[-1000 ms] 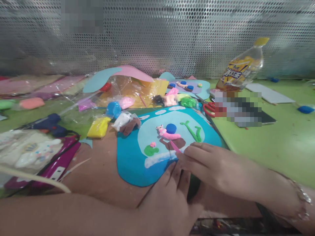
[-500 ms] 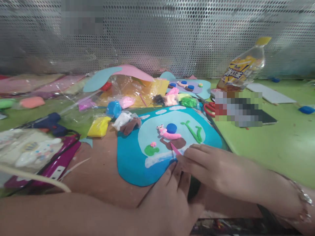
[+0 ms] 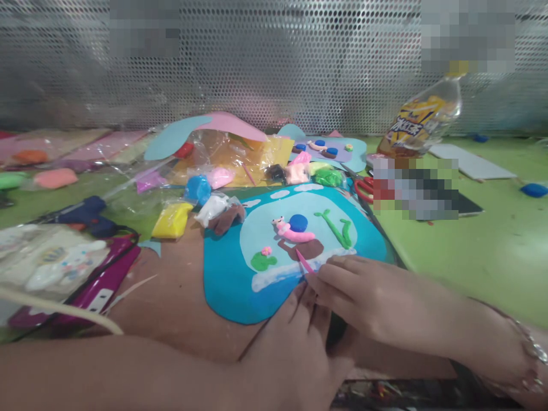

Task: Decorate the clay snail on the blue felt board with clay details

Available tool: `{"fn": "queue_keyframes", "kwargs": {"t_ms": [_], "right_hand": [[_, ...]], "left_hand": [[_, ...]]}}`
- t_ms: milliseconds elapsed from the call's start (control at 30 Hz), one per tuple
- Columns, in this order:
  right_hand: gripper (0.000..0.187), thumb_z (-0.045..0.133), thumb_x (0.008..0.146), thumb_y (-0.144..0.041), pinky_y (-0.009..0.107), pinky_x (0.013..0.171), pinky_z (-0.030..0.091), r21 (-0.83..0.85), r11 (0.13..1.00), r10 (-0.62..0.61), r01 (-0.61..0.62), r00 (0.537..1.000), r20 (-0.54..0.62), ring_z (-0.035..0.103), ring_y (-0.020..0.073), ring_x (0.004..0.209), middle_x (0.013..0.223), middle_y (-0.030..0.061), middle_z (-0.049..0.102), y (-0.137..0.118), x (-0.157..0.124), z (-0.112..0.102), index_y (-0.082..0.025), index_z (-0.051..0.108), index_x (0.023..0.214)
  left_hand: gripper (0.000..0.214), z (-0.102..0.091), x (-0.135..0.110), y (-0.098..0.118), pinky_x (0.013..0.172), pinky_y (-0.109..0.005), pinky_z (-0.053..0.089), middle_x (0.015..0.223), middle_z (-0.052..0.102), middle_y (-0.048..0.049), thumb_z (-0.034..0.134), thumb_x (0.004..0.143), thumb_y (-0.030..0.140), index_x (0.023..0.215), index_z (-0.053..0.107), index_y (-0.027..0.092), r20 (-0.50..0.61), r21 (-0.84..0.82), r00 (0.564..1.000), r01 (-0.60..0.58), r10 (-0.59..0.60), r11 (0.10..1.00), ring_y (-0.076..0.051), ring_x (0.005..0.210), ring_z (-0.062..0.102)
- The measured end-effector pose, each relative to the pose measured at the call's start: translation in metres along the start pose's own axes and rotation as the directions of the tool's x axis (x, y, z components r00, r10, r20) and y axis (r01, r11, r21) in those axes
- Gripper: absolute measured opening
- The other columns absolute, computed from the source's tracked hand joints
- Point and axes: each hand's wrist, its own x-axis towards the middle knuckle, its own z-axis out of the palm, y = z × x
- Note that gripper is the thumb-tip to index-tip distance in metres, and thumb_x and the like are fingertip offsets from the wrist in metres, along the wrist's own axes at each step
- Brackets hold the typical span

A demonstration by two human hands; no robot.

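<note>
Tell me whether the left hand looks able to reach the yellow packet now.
Probably yes: only the blue sheet and brown board seem to lie between the left hand and the yellow packet, which looks uncovered.

At twelve o'clock, the view was closed off by a perforated metal panel (image 3: pixel 274 74), its grey sheen broken by round holes in close rows. Pale light was reflected there unevenly. From nine to three o'clock, a green tabletop (image 3: pixel 483 251) was seen, softly lit.
</note>
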Motion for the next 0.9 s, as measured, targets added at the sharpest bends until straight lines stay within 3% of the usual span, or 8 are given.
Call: {"fn": "queue_keyframes", "kwargs": {"t_ms": [100,333,533,900], "right_hand": [[0.023,0.041,0.089,-0.012,0.034,0.061,0.048,-0.024,1.0,-0.007,0.007,1.0,0.01,0.052,0.0199,0.073,0.084,0.0107,0.056,-0.0015,0.0003,0.0005,-0.007,0.062,0.098],[0.024,0.041,0.089,-0.012,0.035,0.062,0.047,0.008,1.0,0.023,-0.023,1.0,-0.001,0.052,0.0195,0.073,0.083,0.0101,0.056,-0.0022,-0.0003,-0.0009,-0.007,0.061,0.099],[0.025,0.038,0.09,-0.011,0.035,0.062,0.047,0.006,0.999,0.039,-0.039,0.998,-0.05,0.052,0.0194,0.072,0.08,0.01,0.056,-0.0003,-0.0012,-0.0051,-0.007,0.062,0.096],[0.024,0.038,0.09,-0.01,0.036,0.068,0.048,0.038,0.999,0.018,-0.016,0.998,-0.058,0.053,0.0194,0.077,0.083,0.0107,0.056,-0.0001,-0.0008,-0.002,-0.007,0.061,0.095]], "left_hand": [[0.061,-0.002,0.0003,-0.0004,0.1,-0.043,0.025,0.12,0.052,-0.018,0.034,0.092,0.043,0.142,0.019,0.013,0.005,-0.004,1.0,-0.011,0.011,1.0,-0.03,0.106,0.052],[0.082,-0.0033,0.0003,-0.0015,0.104,-0.049,0.016,0.12,0.052,-0.0203,0.043,0.081,0.063,0.141,0.02,0.013,0.048,-0.048,0.998,-0.035,0.037,0.998,-0.036,0.112,0.047],[0.084,-0.0045,0.0006,-0.0014,0.104,-0.049,0.012,0.124,0.047,-0.0234,0.044,0.082,0.061,0.142,0.015,0.01,0.082,-0.055,0.996,-0.026,0.03,0.998,-0.039,0.121,0.039],[0.082,-0.0031,0.0014,-0.0005,0.102,-0.049,0.016,0.118,0.052,-0.0206,0.045,0.081,0.06,0.141,0.02,0.011,0.062,-0.048,0.998,-0.017,0.02,0.999,-0.037,0.111,0.047]]}}
